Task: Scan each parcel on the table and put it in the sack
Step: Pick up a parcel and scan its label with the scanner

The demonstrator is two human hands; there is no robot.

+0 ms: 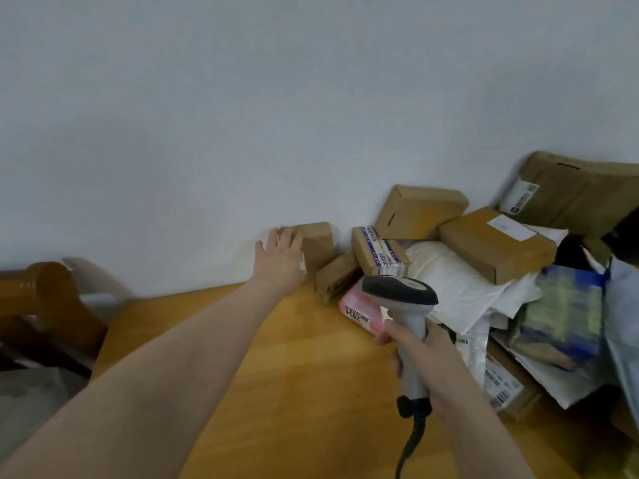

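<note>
The left hand (280,262) and right hand (423,349) are bare, as are both forearms (193,344).

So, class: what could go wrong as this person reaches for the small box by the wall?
The left hand lies open against the small box, not gripping, so it could slip or knock the neighbouring parcel. The right hand holds the scanner near the heaped parcels; it might topple one.

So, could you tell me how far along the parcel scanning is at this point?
Done: no finished parcel shows, and I cannot make out a sack. In hand: the right hand holds the scanner, and the left hand, fingers straight, reaches a small brown box by the wall. Left: the pile of boxes and a white bag on the table.
</note>
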